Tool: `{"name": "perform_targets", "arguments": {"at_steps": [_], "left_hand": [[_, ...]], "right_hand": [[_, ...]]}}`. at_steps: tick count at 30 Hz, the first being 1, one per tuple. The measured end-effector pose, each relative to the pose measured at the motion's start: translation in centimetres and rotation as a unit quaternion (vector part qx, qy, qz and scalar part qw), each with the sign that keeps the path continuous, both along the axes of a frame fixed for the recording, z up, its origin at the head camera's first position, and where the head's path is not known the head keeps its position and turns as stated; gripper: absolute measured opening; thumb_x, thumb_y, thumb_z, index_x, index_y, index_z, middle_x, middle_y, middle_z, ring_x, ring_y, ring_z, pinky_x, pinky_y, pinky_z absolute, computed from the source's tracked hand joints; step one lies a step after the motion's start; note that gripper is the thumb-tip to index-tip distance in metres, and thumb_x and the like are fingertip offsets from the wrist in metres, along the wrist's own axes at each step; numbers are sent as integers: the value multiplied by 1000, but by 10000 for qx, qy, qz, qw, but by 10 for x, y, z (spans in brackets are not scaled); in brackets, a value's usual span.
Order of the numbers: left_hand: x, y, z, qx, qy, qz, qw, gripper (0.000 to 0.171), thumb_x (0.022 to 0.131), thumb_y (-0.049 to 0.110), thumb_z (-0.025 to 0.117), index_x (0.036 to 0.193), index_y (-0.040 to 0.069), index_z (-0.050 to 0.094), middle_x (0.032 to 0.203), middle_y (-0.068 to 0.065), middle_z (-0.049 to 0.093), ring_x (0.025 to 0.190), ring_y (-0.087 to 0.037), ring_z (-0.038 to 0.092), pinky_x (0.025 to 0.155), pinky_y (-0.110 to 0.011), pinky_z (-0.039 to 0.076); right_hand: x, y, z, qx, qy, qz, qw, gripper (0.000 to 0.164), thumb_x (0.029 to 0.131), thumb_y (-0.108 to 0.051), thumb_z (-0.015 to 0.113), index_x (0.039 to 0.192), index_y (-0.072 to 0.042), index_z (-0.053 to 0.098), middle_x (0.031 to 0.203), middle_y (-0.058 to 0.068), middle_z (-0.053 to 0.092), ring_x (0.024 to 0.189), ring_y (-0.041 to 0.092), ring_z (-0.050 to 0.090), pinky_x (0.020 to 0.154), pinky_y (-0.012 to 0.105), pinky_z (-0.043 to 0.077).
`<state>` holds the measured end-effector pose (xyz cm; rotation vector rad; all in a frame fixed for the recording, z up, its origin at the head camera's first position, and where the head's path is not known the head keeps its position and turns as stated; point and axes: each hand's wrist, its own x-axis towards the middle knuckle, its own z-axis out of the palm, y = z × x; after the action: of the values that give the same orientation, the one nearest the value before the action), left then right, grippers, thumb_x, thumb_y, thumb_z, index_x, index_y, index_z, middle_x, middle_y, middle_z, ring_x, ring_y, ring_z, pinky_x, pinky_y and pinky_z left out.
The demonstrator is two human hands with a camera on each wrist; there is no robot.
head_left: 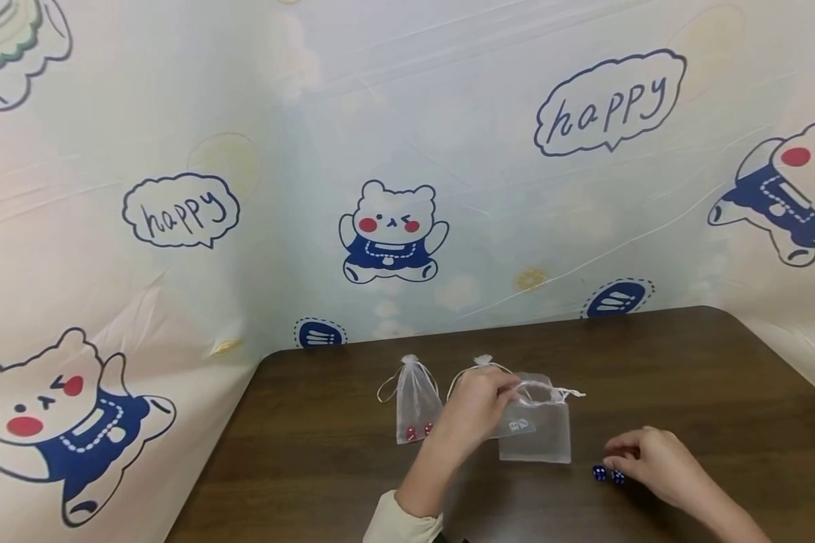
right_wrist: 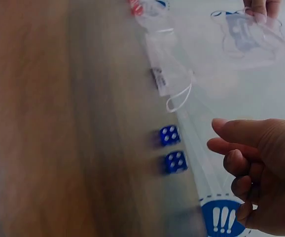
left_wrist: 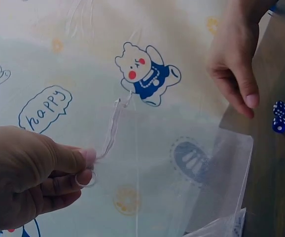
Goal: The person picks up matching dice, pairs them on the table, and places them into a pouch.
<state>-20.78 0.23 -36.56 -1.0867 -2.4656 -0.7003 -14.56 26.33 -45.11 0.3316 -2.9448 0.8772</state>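
In the head view my left hand (head_left: 472, 407) pinches the mouth of a sheer white drawstring pouch (head_left: 550, 441) between thumb and fingers. The pouch hangs flat and its cord trails to the right; the left wrist view shows the cord (left_wrist: 113, 131) rising beside the thumb. My right hand (head_left: 659, 461) hovers by two blue dice (head_left: 599, 473) on the table, fingers loosely bent. From the right wrist view, a gap separates its fingertips (right_wrist: 220, 126) from the dice (right_wrist: 176, 162), and nothing is held.
To the left stands a tied pouch (head_left: 416, 396) with red dice (head_left: 410, 433) at its bottom. Another tied pouch (head_left: 484, 361), partly hidden by my left hand, holds white dice (head_left: 518, 425). All lie on a dark wooden table (head_left: 299, 452) against a printed cloth backdrop (head_left: 489, 188).
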Motion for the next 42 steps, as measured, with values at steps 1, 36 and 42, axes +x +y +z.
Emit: {"name": "perform_targets", "arguments": {"at_steps": [1,36,42], "left_hand": [[0,0,-1,-4,35,19,10000,13,79,9,72,91,6,73,85,0,68,79,-8,63,73,-13,45],[3,5,-7,-230,-86,177,9995,13,80,10,71,93,6,72,86,-1,68,81,-8,62,75,-15,46],[6,9,-8,-213,-210,117,9995,14,80,10,72,93,5,72,87,-1,68,80,-8,62,74,-14,46]], "right_hand": [[1,2,-2,-1,-70,33,10000,15,78,-23,73,85,-10,72,59,-13,46,54,-1,38,49,22,34],[-14,-10,54,16,2678,-947,9588,16,70,-10,79,84,-9,72,58,-13,36,59,6,32,48,23,25],[-18,-29,71,-638,3514,-785,9307,23,65,-2,80,86,-8,72,56,-15,35,61,4,32,48,17,24]]}}
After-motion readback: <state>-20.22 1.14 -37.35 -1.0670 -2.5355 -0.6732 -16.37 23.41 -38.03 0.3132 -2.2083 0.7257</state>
